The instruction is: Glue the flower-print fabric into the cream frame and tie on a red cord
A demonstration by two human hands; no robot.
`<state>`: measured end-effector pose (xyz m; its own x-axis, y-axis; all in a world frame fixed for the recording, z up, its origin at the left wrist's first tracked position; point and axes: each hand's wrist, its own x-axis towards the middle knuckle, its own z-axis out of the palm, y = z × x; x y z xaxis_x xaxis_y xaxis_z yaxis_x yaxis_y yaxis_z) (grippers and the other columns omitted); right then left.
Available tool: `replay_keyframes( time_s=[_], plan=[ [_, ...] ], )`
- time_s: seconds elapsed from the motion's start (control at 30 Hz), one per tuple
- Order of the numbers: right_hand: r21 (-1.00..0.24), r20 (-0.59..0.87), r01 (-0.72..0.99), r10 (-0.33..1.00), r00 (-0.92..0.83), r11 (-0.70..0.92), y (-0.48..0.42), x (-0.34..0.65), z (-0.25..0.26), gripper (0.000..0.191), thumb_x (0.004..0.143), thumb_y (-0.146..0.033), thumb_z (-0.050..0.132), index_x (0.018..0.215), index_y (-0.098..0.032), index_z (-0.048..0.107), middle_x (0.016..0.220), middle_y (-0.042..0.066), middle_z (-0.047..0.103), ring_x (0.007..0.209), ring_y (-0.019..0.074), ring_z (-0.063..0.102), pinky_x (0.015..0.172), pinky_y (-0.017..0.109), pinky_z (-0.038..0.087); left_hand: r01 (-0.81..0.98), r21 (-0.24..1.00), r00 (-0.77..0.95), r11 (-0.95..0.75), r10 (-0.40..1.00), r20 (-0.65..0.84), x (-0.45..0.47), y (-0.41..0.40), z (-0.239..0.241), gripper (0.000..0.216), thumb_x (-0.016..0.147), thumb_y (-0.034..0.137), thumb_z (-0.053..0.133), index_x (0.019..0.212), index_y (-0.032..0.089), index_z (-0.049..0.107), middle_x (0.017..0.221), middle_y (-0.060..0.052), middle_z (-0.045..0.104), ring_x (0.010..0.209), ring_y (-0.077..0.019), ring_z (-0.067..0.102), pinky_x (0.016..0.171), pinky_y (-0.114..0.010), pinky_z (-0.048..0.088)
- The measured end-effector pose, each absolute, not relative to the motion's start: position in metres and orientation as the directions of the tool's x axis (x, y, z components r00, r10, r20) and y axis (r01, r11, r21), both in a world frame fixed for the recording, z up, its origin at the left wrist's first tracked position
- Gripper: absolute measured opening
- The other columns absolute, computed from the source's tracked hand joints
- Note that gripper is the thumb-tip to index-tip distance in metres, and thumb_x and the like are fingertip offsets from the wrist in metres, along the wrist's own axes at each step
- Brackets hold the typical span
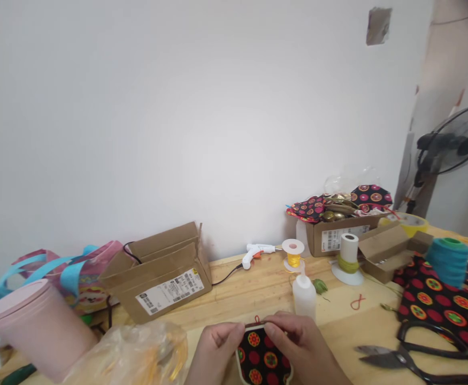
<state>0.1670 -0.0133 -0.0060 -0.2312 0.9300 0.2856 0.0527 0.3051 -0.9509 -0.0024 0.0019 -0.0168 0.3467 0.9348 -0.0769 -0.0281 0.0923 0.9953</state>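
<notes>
Left hand (219,348), right hand (300,342) angled inward, fingers (274,334) pinching floral fabric (260,354) at top edge

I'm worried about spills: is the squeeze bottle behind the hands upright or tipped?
Upright: the squeeze bottle stands behind the right hand, its nozzle pointing up.

Two hands (304,339) and the one patterned fabric piece (264,354) between them share one counter (234,294) with three cardboard boxes (169,291), three spools of thread (447,264), one pair of scissors (403,358), one glue gun (253,254), one pink bin (37,331) and one roll of tape (417,223); one fan (438,145) stands beyond.
</notes>
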Motion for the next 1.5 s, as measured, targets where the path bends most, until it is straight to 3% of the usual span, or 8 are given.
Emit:
replay_keyframes(
  time_s=[0.33,0.53,0.83,1.13,1.3,1.5],
  plan=[
    [-0.968,0.233,0.047,0.95,-0.207,0.248,-0.012,0.167,-0.014,0.029,0.076,-0.037,0.049,0.079,-0.014,0.067,0.073,0.006,0.064,0.068,0.0162,0.055,0.055,0.022,0.041,-0.045,0.998,0.283,0.045,0.959,-0.03,0.007,-0.003,-0.01,0.023,0.066,0.034,0.061,0.077,0.016,0.07,0.066,-0.006,0.069,0.061,-0.0181,0.058,0.063,-0.028,0.044],
    [-0.943,0.283,0.125,0.94,-0.191,0.309,-0.012,0.168,-0.01,0.029,0.076,-0.035,0.049,0.067,-0.015,0.067,0.063,0.004,0.063,0.06,0.0143,0.053,0.053,0.021,0.039,-0.077,0.994,0.249,0.074,0.967,-0.053,0.009,-0.005,-0.011,0.025,0.063,0.036,0.063,0.072,0.014,0.071,0.06,-0.007,0.069,0.056,-0.0166,0.057,0.055,-0.025,0.043],
    [-0.962,0.203,0.154,0.967,-0.156,0.227,-0.013,0.166,-0.01,0.027,0.072,-0.036,0.053,0.076,-0.014,0.068,0.07,0.007,0.065,0.065,0.0172,0.057,0.054,0.023,0.042,-0.107,0.989,0.233,0.102,0.97,-0.075,0.01,-0.004,-0.014,0.021,0.06,0.033,0.067,0.07,0.014,0.07,0.06,-0.007,0.069,0.057,-0.0178,0.06,0.057,-0.026,0.045],
    [-0.896,0.344,0.249,0.929,-0.136,0.368,-0.014,0.168,-0.009,0.022,0.073,-0.031,0.053,0.069,-0.016,0.068,0.06,0.004,0.063,0.058,0.0145,0.056,0.054,0.022,0.042,-0.023,1.0,0.277,0.0,0.961,0.006,0.013,-0.007,-0.005,0.017,0.063,0.029,0.065,0.076,0.018,0.07,0.079,-0.006,0.07,0.076,-0.0227,0.062,0.07,-0.029,0.047],
    [-0.884,0.336,0.287,0.928,-0.16,0.369,-0.013,0.168,-0.012,0.021,0.072,-0.032,0.054,0.072,-0.016,0.067,0.063,0.003,0.063,0.06,0.0143,0.056,0.053,0.021,0.04,0.081,0.994,0.301,-0.076,0.952,0.049,0.017,-0.009,0.004,0.018,0.069,0.029,0.059,0.081,0.02,0.07,0.08,-0.006,0.07,0.075,-0.0225,0.062,0.069,-0.027,0.047],
    [-0.85,0.355,0.355,0.921,-0.16,0.39,-0.013,0.168,-0.012,0.017,0.07,-0.027,0.054,0.066,-0.017,0.067,0.058,0.003,0.06,0.056,0.0133,0.054,0.051,0.02,0.039,0.073,0.997,0.233,-0.024,0.972,0.006,0.013,-0.009,-0.004,0.018,0.063,0.032,0.064,0.073,0.019,0.07,0.076,-0.007,0.07,0.073,-0.0224,0.062,0.066,-0.027,0.049]
  ],
)
